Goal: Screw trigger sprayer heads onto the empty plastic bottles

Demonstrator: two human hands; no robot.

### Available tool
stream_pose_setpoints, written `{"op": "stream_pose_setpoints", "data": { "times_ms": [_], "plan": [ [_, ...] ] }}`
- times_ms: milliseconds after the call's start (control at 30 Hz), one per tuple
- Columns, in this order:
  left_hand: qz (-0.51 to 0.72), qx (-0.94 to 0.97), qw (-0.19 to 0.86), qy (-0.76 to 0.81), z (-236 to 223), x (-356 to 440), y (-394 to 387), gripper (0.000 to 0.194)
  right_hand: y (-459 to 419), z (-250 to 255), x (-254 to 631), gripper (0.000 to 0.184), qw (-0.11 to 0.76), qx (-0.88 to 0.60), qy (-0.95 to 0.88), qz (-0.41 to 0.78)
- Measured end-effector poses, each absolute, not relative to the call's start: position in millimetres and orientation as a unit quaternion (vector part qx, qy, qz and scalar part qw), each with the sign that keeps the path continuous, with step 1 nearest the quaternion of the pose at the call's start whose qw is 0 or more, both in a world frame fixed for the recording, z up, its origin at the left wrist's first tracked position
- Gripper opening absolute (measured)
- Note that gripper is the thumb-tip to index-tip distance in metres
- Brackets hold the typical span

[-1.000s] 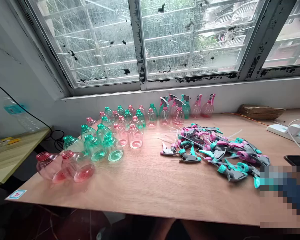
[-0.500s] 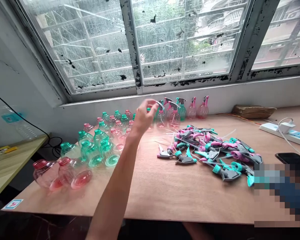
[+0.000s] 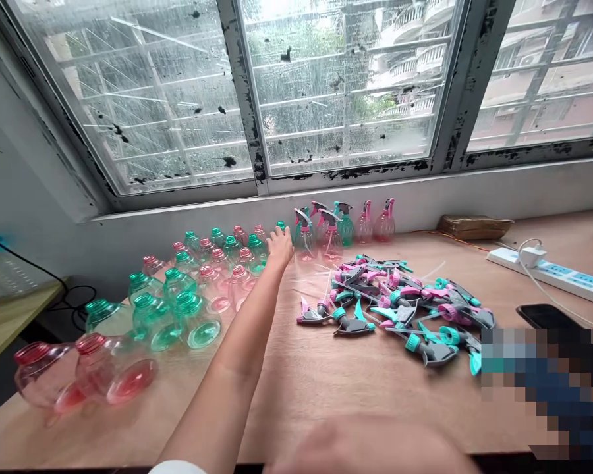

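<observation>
My left hand [image 3: 280, 247] is stretched far out to the back row of empty bottles by the wall. Its fingers curl down over a small bottle [image 3: 281, 226] of which only the green neck shows above the knuckles. Just right of the hand stand several finished spray bottles [image 3: 329, 230] with trigger heads on. A blurred skin-coloured shape at the bottom edge looks like my right hand [image 3: 370, 447]; its fingers are smeared. A loose pile of grey, pink and teal trigger spray heads [image 3: 400, 303] lies on the wooden table [image 3: 306, 382], right of my arm.
Green bottles [image 3: 178, 309] and pink bottles [image 3: 89, 375] without heads crowd the table's left half, some lying on their sides. A white power strip [image 3: 558, 275] with a plugged-in cable, a dark phone [image 3: 546, 316] and a brown bundle [image 3: 474, 226] sit at the right. A window runs behind.
My left hand has dropped from the air down onto the back row of bottles. The camera has tilted and shifted, and a blurred shape has come in at the bottom edge.
</observation>
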State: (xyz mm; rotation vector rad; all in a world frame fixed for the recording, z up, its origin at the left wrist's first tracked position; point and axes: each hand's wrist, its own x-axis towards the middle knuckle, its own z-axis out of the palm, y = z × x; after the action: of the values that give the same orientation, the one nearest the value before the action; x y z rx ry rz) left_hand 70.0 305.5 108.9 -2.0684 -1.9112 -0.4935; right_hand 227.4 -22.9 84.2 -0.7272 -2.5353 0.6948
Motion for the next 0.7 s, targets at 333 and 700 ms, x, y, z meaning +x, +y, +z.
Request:
{"op": "stream_pose_setpoints", "data": {
  "times_ms": [333, 700],
  "plan": [
    [-0.178, -0.738, 0.188, -0.624, 139.8, 82.2, 239.9, 0.043, 164.2, 109.3, 286.4, 0.028, 0.15, -0.555, -0.818, 0.016],
    [-0.229, -0.865, -0.012, -0.445, 150.5, 47.0, 25.3, 0.059, 171.2, 101.7, 304.0, 0.02, 0.235, -0.557, -0.796, -0.028]
  ]
}}
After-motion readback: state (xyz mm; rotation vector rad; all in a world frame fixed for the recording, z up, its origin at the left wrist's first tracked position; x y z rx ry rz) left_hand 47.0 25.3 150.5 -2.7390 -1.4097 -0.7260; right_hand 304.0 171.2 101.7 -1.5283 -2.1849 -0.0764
